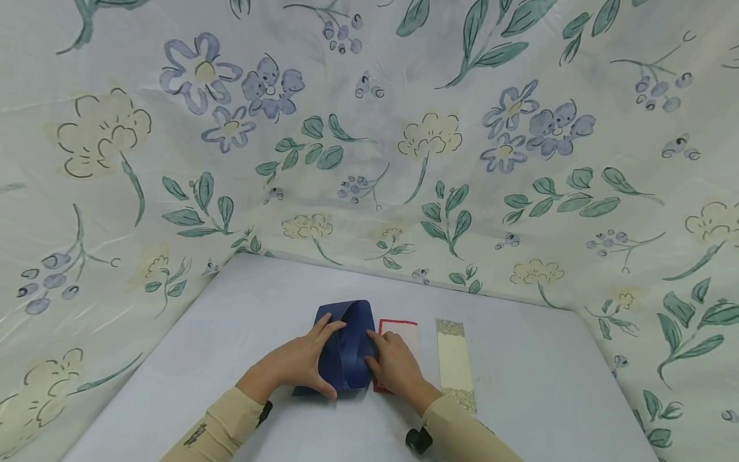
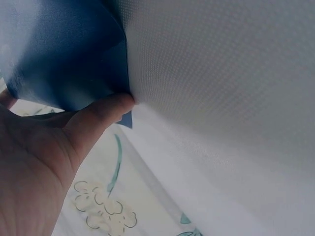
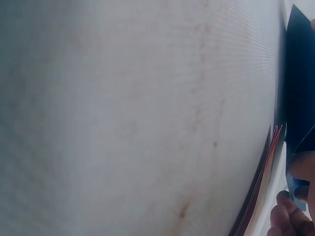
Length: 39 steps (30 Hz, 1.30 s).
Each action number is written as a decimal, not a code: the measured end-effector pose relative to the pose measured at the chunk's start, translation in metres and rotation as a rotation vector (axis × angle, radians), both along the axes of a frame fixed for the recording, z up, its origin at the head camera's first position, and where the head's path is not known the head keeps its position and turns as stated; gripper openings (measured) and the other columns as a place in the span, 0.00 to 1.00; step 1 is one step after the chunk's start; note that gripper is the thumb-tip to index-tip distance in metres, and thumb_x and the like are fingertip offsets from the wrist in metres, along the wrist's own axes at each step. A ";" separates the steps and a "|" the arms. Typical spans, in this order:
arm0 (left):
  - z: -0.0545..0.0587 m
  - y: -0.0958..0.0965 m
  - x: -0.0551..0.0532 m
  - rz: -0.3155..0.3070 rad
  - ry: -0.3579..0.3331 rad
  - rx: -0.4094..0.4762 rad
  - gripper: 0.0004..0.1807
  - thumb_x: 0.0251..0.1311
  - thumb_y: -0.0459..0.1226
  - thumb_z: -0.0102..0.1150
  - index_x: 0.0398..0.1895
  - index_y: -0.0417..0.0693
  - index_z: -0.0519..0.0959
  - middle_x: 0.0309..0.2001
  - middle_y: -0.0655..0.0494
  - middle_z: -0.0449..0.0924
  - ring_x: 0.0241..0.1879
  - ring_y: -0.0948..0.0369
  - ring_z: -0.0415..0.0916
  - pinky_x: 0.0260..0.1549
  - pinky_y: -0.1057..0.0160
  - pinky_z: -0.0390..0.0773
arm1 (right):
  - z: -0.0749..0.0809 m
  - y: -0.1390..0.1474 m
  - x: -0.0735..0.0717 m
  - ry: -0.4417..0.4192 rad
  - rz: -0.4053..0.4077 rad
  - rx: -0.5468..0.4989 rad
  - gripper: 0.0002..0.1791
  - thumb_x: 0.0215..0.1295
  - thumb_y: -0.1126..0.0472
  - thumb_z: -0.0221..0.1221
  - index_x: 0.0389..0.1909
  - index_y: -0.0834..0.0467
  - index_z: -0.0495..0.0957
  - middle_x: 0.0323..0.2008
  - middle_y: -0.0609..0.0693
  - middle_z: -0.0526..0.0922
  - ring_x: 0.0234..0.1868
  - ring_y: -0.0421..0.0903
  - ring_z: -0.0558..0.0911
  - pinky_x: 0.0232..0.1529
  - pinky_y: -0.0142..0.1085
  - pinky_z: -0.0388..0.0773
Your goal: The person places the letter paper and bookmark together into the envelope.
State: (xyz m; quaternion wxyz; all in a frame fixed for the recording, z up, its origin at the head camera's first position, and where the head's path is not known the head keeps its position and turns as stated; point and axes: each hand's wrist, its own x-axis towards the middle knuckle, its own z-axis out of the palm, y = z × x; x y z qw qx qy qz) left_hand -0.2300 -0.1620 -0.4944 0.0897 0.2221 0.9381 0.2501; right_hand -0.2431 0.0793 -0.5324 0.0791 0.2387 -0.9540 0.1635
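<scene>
Paper (image 1: 349,351), dark blue and folded, sits near the middle of the white tabletop (image 1: 537,372), a raised flap leaving a gap between its two halves. From where I stand, the person's left hand (image 1: 296,361) is stretched wide over the left part of it, the fingers fairly straight and spread on top, the thumb against its near edge; the left wrist view shows that thumb pressed right at a lower corner. The right hand (image 1: 398,366) is at the opposite side, thumb and fingers pinching the right edge. Partly covered by that hand, and just beside the blue piece, lies a pale card (image 1: 407,330) with a red border. Farther right, apart from both, a cream strip (image 1: 455,353) lies flat, each end patterned in a speckled grey-green. Both arms wear beige sleeves (image 1: 225,420), and a black device (image 1: 419,440) shows at the right wrist. Cloth (image 1: 381,205) printed with blue and cream flowers and green leaves hangs behind and to the sides. Close up, the tabletop carries brownish specks (image 3: 183,211).
</scene>
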 end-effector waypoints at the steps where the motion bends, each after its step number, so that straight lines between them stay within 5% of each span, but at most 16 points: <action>1: 0.000 0.000 0.000 0.000 -0.002 0.002 0.73 0.28 0.64 0.84 0.79 0.59 0.52 0.79 0.33 0.43 0.61 0.31 0.71 0.54 0.35 0.75 | 0.000 0.000 0.000 0.003 0.001 -0.003 0.30 0.67 0.53 0.67 0.67 0.59 0.75 0.43 0.52 0.80 0.40 0.44 0.75 0.44 0.36 0.79; 39: 0.001 0.000 -0.001 -0.010 0.010 -0.001 0.73 0.27 0.65 0.84 0.79 0.57 0.52 0.79 0.32 0.43 0.63 0.29 0.69 0.54 0.34 0.75 | 0.005 0.012 0.004 -0.029 -0.061 -0.119 0.34 0.71 0.53 0.62 0.74 0.58 0.65 0.51 0.53 0.78 0.48 0.47 0.79 0.53 0.44 0.79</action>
